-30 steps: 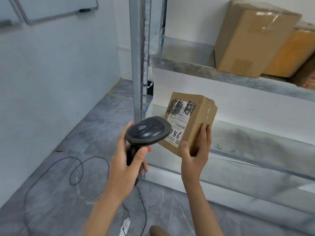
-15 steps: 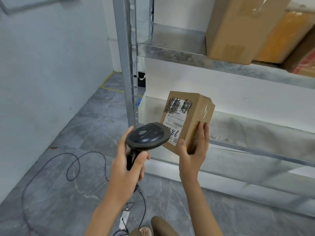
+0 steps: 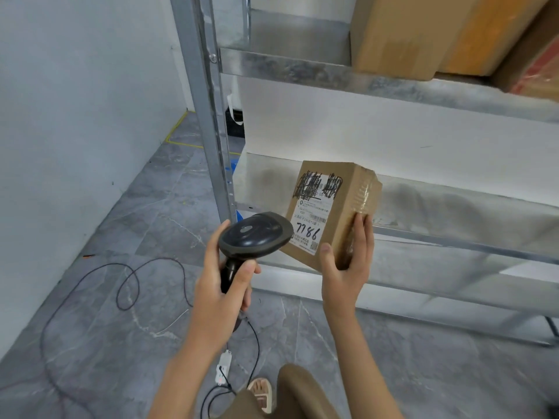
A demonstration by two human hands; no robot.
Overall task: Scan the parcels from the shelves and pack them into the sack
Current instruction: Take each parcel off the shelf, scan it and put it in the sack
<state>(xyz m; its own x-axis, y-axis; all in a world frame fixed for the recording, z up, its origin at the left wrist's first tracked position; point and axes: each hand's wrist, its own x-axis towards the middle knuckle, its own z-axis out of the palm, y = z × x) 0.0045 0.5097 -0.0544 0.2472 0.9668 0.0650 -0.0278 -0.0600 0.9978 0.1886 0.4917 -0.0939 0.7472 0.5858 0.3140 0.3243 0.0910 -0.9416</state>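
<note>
Both hands busy at frame centre: left hand (image 3: pixel 220 285) clenches scanner (image 3: pixel 255 234) aimed right at label (image 3: pixel 314 216), right hand (image 3: pixel 344 267) grasps tilted parcel (image 3: pixel 331 213) just beside scanner head.

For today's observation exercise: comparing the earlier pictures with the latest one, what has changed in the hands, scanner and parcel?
Little changed. The black handheld scanner in the left hand edged closer, its head now overlapping the white label's corner on the small brown cardboard parcel. The right hand still grips that parcel; the larger brown boxes stay on the upper shelf.
</note>
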